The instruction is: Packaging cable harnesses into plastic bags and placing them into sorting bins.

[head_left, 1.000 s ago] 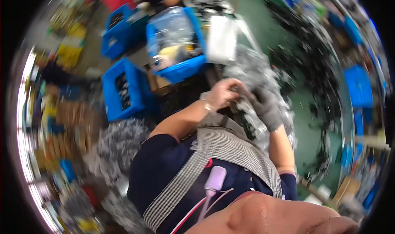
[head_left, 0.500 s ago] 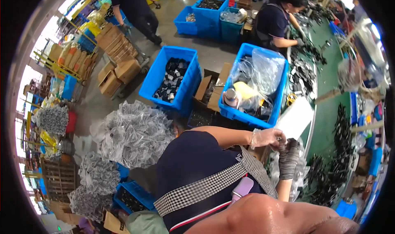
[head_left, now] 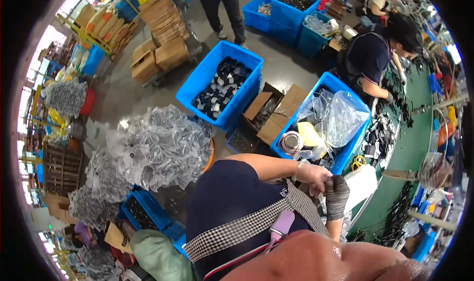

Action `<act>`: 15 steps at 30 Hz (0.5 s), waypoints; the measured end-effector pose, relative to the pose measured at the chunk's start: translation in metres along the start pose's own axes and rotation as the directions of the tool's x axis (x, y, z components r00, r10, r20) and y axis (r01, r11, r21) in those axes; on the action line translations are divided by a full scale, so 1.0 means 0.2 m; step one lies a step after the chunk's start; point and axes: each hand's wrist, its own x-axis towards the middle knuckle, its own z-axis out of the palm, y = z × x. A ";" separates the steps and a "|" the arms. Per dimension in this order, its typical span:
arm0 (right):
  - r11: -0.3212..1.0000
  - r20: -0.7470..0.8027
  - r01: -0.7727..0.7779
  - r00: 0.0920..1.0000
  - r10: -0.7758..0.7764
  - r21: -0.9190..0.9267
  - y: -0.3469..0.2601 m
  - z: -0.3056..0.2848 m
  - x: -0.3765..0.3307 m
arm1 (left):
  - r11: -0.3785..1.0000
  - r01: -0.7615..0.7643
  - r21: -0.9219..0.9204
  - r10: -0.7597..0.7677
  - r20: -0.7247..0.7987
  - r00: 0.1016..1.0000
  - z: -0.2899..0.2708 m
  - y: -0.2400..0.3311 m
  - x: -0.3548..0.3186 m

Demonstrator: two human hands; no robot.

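My left hand (head_left: 314,175), in a thin clear glove, has its fingers pinched together. Against it presses my right hand (head_left: 336,197), in a dark grey banded glove, with its fingers curled inward. The fingertips meet in front of my checked apron (head_left: 242,219); whatever they hold is too small or hidden to name. Just beyond the hands lies a white sheet-like stack (head_left: 359,186) at the bench edge. Yellow-handled scissors (head_left: 359,161) rest behind it. A blue crate (head_left: 339,163) nearby contains clear plastic bags (head_left: 345,118), a bottle (head_left: 291,141) and something yellow.
A green conveyor belt (head_left: 414,147) with heaps of black parts runs along the right. A co-worker (head_left: 368,59) handles parts beside it. Another blue crate (head_left: 197,81), cardboard boxes (head_left: 173,55) and a big pile of clear bags (head_left: 158,147) stand left. Another person stands at the back.
The view has swung, so the surroundings appear shifted. My hands stay together, a little lower and further left in the picture. The person at the back appears further right.
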 end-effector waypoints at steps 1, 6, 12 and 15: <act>0.996 0.010 0.073 0.997 -0.073 -0.051 0.00 0.01 0.02 | 0.998 0.009 0.055 -0.008 -0.013 1.000 -0.01 0.00 0.00; 1.000 0.064 -0.003 0.998 0.003 -0.002 -0.03 -0.01 0.07 | 0.980 -0.102 0.172 0.136 -0.196 0.971 0.00 -0.03 -0.02; 0.967 0.116 -0.146 0.978 0.173 -0.209 -0.04 -0.08 0.01 | 0.968 -0.231 0.099 0.249 -0.268 0.931 0.04 -0.14 0.05; 0.959 0.309 -0.147 0.925 0.220 -0.244 0.05 -0.12 -0.09 | 0.948 -0.237 0.211 0.287 -0.255 0.923 0.11 -0.20 0.09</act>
